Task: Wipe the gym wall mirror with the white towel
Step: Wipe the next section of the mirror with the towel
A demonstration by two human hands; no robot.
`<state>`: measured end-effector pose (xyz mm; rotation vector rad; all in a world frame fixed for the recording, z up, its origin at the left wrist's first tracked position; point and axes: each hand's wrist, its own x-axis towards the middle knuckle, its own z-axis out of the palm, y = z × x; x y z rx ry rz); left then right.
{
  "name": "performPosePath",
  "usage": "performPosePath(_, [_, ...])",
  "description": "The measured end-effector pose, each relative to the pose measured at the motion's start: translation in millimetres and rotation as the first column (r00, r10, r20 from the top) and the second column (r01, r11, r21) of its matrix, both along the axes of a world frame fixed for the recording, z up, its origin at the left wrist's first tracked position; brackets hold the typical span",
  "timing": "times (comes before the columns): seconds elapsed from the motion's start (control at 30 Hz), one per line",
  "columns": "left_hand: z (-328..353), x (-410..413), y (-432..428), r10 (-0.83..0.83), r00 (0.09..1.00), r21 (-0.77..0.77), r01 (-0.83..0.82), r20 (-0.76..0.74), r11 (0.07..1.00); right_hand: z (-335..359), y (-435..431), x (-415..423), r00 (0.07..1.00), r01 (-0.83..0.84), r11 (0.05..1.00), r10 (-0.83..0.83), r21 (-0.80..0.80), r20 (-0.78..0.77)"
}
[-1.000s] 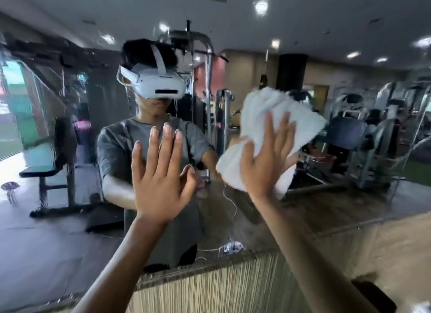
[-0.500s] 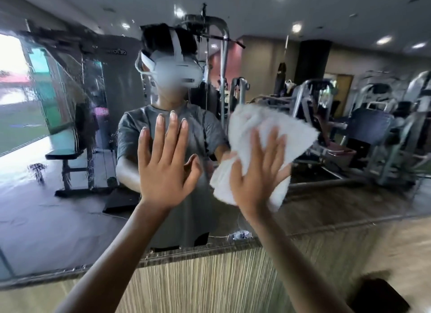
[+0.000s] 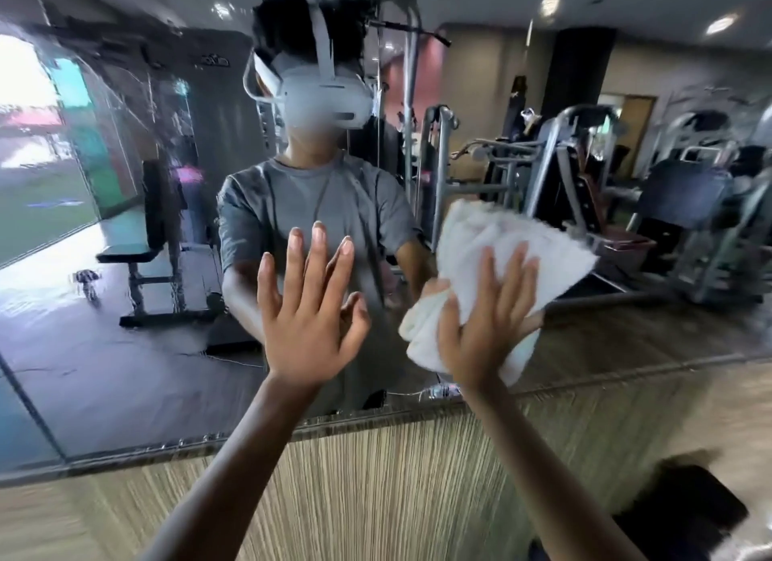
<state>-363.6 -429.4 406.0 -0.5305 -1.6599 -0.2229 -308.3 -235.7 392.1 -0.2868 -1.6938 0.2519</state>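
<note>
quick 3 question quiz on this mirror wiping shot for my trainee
1. True or false: the left hand holds a spray bottle.
2. What does the right hand press against the mirror? A. a sponge B. the white towel C. a squeegee
3. Fill in: the fingers of the left hand are ___ (straight or curled).
Key: 1 false; 2 B; 3 straight.
</note>
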Motion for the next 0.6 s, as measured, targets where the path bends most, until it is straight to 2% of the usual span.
performPosePath(0.03, [1,-1,-1,-0.001,1.000,-0.007,0.001,-0.010,1.000,-20,-2,2,0.998,-0.005,0.991,-0.004,0.136,0.067])
performPosePath(0.1, [2,-2,-3,-0.017,1.000,-0.016,0.017,-0.020,1.000,-61,16,9,0.984,-0.032,0.904,-0.047,0.426,0.173])
performPosePath(0.13, [2,-2,-3,-0.028,0.999,-0.019,0.027,-0.020,0.999,-75,31,13,0.977,-0.058,0.852,-0.060,0.521,0.206])
performPosePath(0.17, [1,-1,-3,-0.032,0.999,-0.016,0.031,-0.015,0.999,-83,47,18,0.972,-0.079,0.831,-0.059,0.550,0.229])
performPosePath(0.2, [0,-1,-3,-0.024,1.000,-0.012,0.023,-0.013,1.000,-82,61,21,0.973,-0.074,0.857,-0.051,0.509,0.227])
performPosePath(0.23, [1,-1,-2,-0.010,1.000,-0.008,0.010,-0.013,1.000,-74,70,22,0.982,-0.036,0.916,-0.042,0.399,0.185])
performPosePath(0.3, [2,0,2,0.002,1.000,0.004,-0.002,-0.005,1.000,-39,68,17,0.997,0.062,0.998,-0.063,0.031,0.050])
performPosePath(0.33, [2,1,2,-0.003,1.000,0.009,0.003,0.004,1.000,-21,58,12,0.998,0.068,0.987,-0.069,-0.143,-0.007])
performPosePath(0.37, [2,1,3,-0.009,1.000,0.013,0.009,0.007,1.000,-7,42,7,0.997,0.055,0.967,-0.068,-0.247,-0.046])
performPosePath(0.4, [1,1,3,-0.010,1.000,0.015,0.010,0.009,1.000,-1,24,3,0.997,0.043,0.961,-0.060,-0.272,-0.055])
performPosePath(0.43, [1,1,2,-0.008,1.000,0.015,0.008,0.012,1.000,-5,9,1,0.999,0.023,0.973,-0.033,-0.229,-0.041])
performPosePath(0.5, [1,0,1,-0.010,1.000,0.009,0.010,0.007,1.000,-35,-10,3,0.997,-0.038,0.999,0.037,0.019,0.063])
performPosePath(0.53, [1,0,0,-0.016,1.000,0.003,0.016,0.003,1.000,-55,-9,7,0.990,-0.050,0.979,0.022,0.200,0.140])
performPosePath(0.6, [1,0,-2,-0.023,1.000,-0.012,0.023,-0.003,1.000,-86,15,16,0.970,-0.078,0.866,-0.048,0.493,0.238])
